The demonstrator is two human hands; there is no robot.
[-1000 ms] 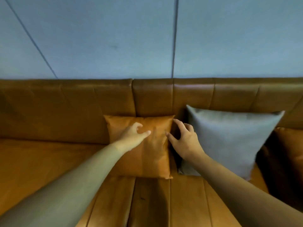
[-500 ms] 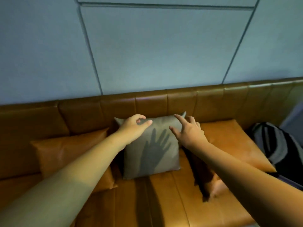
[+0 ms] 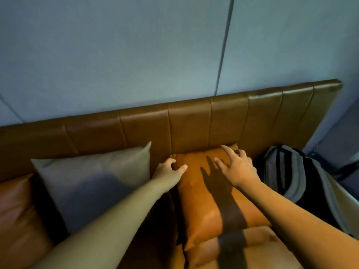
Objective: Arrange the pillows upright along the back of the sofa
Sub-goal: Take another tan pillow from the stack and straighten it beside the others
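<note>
1. A pale blue panelled wall (image 3: 136,55) is being faced, with the tan leather sofa back (image 3: 194,125) running below it.
2. At far left, a brown pillow (image 3: 17,210) is leaning beside an upright grey pillow (image 3: 93,183).
3. The left hand (image 3: 169,172), grip half-curled and holding nothing, is being rested on the orange pillow (image 3: 196,191), seemingly to steady its corner.
4. The right hand (image 3: 238,168), fingers spread apart, is being pressed on the pillow's top, likely seating it against the back.
5. A striped backpack (image 3: 291,175) is lying at right.

Orange pillow (image 3: 204,193), grey pillow (image 3: 93,183), brown sofa (image 3: 190,125), grey-black striped backpack (image 3: 287,171)
</note>
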